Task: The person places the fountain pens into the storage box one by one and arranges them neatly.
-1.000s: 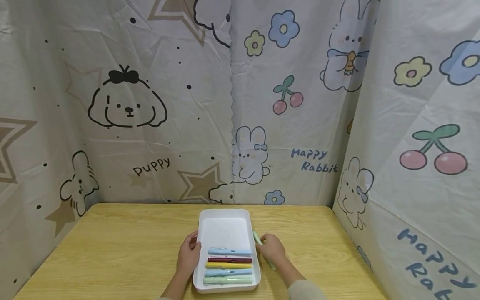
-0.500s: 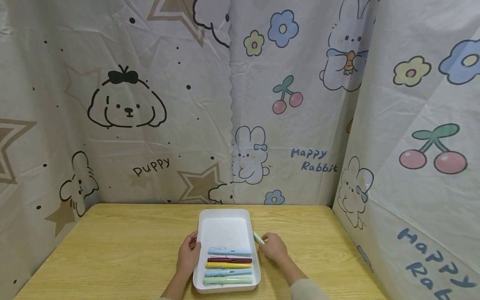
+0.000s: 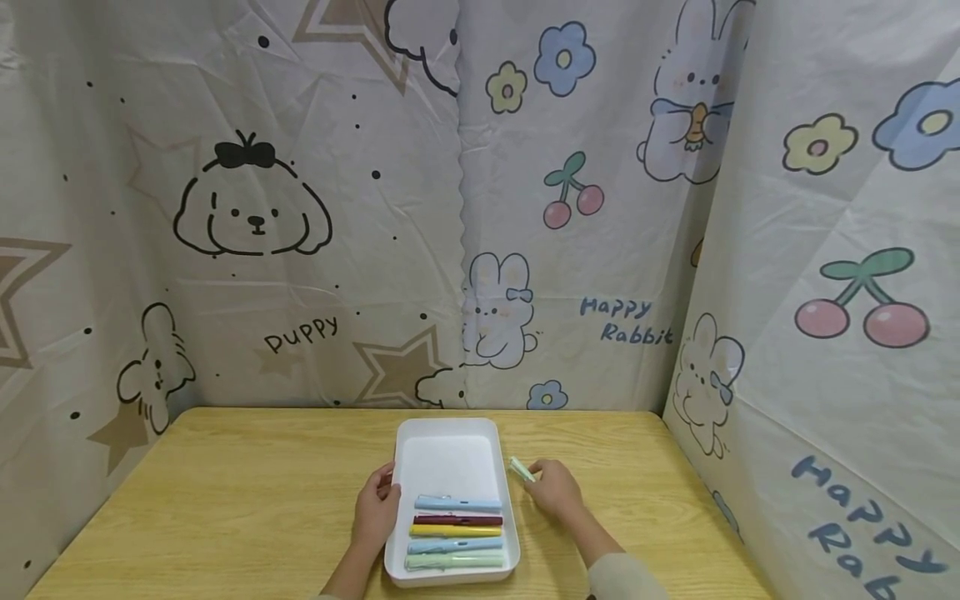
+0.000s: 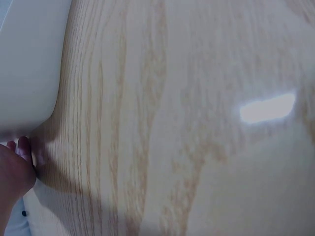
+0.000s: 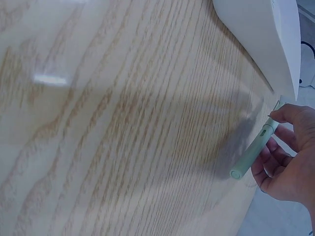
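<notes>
A white rectangular tray (image 3: 450, 454) stands on the table. Several capped pens lie crosswise in its near half: a light blue pen (image 3: 459, 503), a dark red pen (image 3: 459, 520), a yellow pen (image 3: 456, 531), another blue pen (image 3: 455, 546) and, nearest, a pale green pen (image 3: 455, 562). At the tray's left side, my left hand (image 3: 377, 510) holds its edge; in the left wrist view its fingertips (image 4: 23, 146) are by the tray's underside. Right of the tray, my right hand (image 3: 557, 488) pinches a second pale green pen (image 5: 253, 150) between thumb and fingers, tilted, outside the tray.
The wooden table (image 3: 262, 483) extends on both sides of the tray. A printed cloth (image 3: 360, 250) hangs behind the table and along its left and right sides. In the right wrist view, a dark cable (image 5: 307, 45) shows beyond the tray.
My right hand has shifted slightly right, away from the tray, with the green pen. The pen's near end, visible past the hand a second ago, is now hidden in the head view.
</notes>
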Available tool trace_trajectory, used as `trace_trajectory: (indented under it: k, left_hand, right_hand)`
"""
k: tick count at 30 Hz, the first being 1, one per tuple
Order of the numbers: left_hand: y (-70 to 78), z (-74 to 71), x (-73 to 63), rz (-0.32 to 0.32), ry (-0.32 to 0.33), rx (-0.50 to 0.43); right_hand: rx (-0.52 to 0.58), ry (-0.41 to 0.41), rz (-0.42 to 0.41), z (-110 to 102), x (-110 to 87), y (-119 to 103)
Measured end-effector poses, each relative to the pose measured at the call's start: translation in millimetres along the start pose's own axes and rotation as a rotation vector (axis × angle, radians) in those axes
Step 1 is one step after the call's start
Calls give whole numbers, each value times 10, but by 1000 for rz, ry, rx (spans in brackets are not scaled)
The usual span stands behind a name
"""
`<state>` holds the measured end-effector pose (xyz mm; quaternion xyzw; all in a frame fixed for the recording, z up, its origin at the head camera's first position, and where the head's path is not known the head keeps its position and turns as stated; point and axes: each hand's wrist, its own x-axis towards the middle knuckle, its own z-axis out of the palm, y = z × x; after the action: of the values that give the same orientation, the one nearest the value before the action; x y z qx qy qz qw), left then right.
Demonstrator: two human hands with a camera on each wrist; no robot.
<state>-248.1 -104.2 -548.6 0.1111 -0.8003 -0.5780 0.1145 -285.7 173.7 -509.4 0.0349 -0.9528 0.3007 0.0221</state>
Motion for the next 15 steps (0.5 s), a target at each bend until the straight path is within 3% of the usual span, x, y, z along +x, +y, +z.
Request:
trace_trajectory:
  k: [15]
  left_hand:
    - [25,-7,-17,-12,-6,6]
  right_hand:
    - [-19,-16,5,-56,-15,22]
